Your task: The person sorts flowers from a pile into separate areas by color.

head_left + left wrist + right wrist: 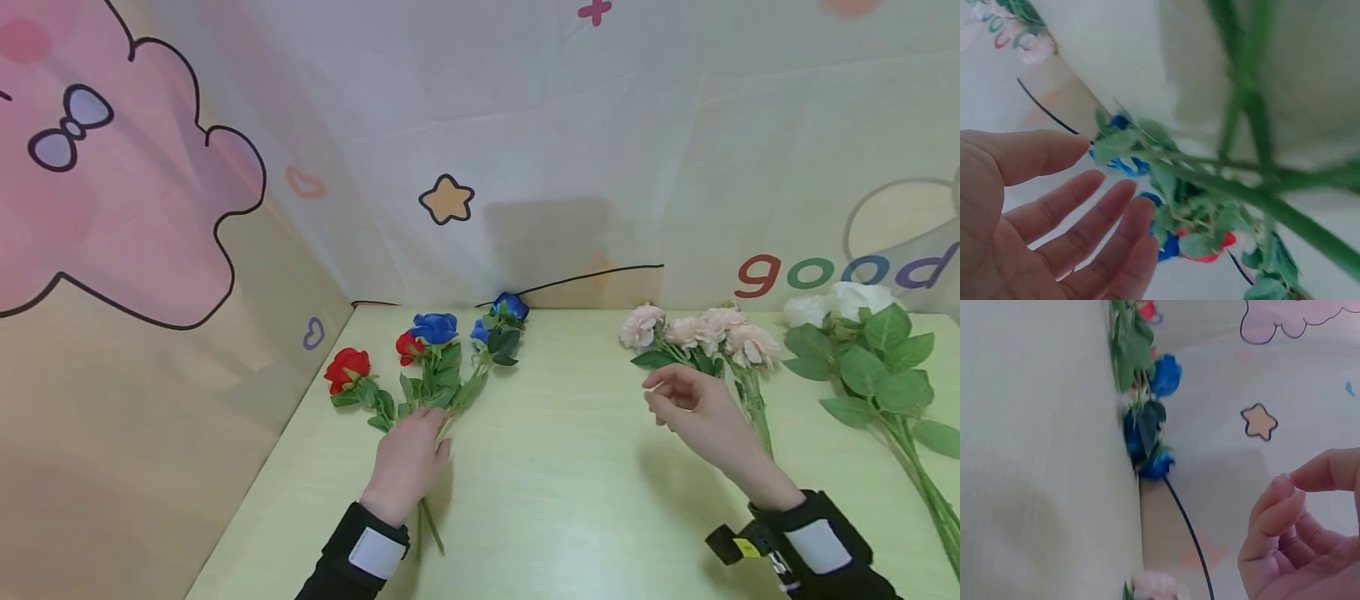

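The red roses [348,368] and blue roses [434,327] lie on the surface [562,483] just past the left hand [408,458], the closer hand. Their long stems [432,527] run back under it. Its fingers [1088,220] are loose, holding nothing. The right hand [701,417] curls softly, empty, near pale pink flowers [752,344].

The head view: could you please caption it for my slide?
Left hand near leafy-stemmed red and blue flowers, right hand near ruffled pale-pink flowers.
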A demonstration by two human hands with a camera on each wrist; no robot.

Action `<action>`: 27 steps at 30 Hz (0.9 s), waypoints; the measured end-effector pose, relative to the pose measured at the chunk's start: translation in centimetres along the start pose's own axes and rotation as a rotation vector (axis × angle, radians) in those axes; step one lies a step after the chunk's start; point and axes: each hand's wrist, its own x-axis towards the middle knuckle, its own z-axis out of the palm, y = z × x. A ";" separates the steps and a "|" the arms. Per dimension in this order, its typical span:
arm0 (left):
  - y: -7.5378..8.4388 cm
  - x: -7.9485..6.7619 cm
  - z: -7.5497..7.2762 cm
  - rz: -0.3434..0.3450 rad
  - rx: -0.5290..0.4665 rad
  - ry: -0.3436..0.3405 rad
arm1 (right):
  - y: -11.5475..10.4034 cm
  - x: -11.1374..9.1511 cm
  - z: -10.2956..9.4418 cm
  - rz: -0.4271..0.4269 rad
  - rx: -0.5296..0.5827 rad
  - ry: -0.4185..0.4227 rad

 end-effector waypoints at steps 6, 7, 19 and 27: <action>-1.1 -0.2 0.2 -0.034 0.052 0.007 | -1.5 0.6 3.0 0.019 0.138 -0.070; -1.2 -0.2 0.2 -0.042 0.056 -0.005 | -1.6 0.7 3.5 0.027 0.161 -0.081; -1.9 0.2 0.7 -0.076 0.106 -0.040 | -1.8 0.7 6.1 0.089 0.327 -0.186; -2.9 0.4 1.0 -0.129 0.118 -0.068 | -1.8 0.7 6.3 0.085 0.330 -0.200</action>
